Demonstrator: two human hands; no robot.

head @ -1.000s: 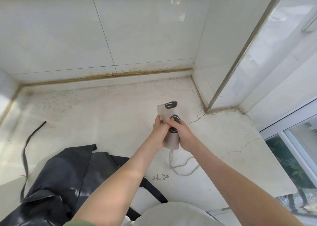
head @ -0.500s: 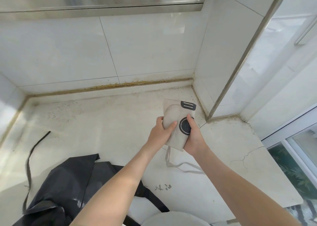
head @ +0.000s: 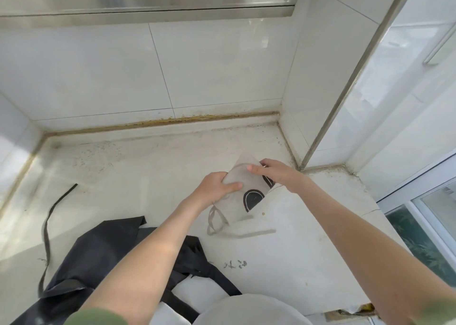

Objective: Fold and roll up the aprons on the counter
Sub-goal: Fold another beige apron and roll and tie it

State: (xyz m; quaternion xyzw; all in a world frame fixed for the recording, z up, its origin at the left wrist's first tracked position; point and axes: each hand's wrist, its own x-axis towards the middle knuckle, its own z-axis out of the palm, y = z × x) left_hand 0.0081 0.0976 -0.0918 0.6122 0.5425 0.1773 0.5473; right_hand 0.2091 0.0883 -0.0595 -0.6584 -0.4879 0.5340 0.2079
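Note:
A rolled beige apron (head: 243, 185) with black printed shapes is tilted on the white counter (head: 138, 176), near the right corner of the wall. My left hand (head: 217, 188) grips its left side with the thumb across the front. My right hand (head: 278, 172) holds its upper right end, fingers curled over the roll. The apron's beige straps (head: 222, 226) trail loose on the counter below the roll. A black apron (head: 98, 263) lies crumpled at the counter's front left, partly hidden by my left forearm.
A black strap (head: 49, 223) from the black apron snakes across the left of the counter. Tiled walls close the back and right, with a metal-edged corner post (head: 345, 90). A steel hood (head: 148, 1) hangs above. The counter's front right edge (head: 365, 307) is chipped.
The beige roll has been tipped from nearly upright to slanting right and lowered toward the counter. My right hand slid to its upper end and the straps now lie flatter on the counter.

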